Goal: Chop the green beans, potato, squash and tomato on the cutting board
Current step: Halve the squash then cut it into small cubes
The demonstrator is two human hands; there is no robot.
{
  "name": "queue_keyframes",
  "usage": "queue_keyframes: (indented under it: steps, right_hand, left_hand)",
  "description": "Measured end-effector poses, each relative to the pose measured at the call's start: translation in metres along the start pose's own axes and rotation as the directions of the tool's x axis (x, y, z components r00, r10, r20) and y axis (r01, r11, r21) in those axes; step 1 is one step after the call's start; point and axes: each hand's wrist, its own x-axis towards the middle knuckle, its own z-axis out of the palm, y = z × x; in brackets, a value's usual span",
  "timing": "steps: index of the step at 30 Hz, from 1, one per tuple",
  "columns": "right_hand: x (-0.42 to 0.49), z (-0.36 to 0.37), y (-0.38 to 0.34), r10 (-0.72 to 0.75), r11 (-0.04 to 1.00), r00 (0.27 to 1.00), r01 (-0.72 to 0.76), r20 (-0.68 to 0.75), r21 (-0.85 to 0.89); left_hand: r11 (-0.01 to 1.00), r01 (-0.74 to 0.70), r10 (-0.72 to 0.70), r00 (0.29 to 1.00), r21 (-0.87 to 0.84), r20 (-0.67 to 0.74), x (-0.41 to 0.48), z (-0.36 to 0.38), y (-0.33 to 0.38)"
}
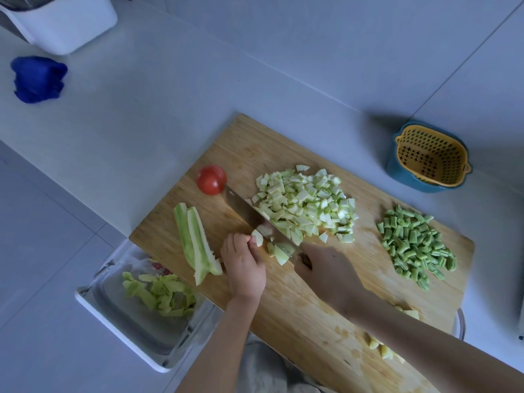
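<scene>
The right hand (320,268) is gripping the knife (252,215); the left hand (245,265) is pinching a squash piece (257,237) just beside the blade. With fingertips (249,239) lying that close, a slipping piece could be bringing the edge onto them.
</scene>
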Motion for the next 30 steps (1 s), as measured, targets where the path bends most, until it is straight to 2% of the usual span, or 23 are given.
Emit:
queue_keyframes:
  steps: [10, 14, 22, 26, 30]
  right_hand:
    - [-0.002, 0.0, -0.001, -0.015, 0.999, 1.0, 0.016, 0.018, -0.042]
    - [-0.01, -0.007, 0.004, -0.018, 1.0, 1.0, 0.018, -0.013, -0.022]
    - [-0.001, 0.002, -0.003, -0.01, 1.0, 0.999, 0.01, 0.032, 0.006]
    - [-0.008, -0.004, 0.0, -0.002, 0.999, 1.0, 0.002, -0.015, 0.045]
    - [-0.012, 0.0, -0.004, -0.006, 1.0, 1.0, 0.006, -0.005, 0.014]
  left_hand:
    - [1.0, 0.009, -0.009, 1.0, -0.015, -0.002, -0.001, 0.001, -0.003]
    - [1.0, -0.005, 0.004, 1.0, -0.019, -0.015, -0.002, 0.002, -0.004]
    - [1.0, -0.003, 0.003, 1.0, 0.013, -0.03, -0.001, 0.003, -0.002]
    - [0.999, 0.004, -0.004, 1.0, 0.033, -0.014, -0.002, 0.003, -0.003]
    - [0.999, 0.019, -0.019, 1.0, 0.032, -0.006, -0.003, 0.002, -0.002]
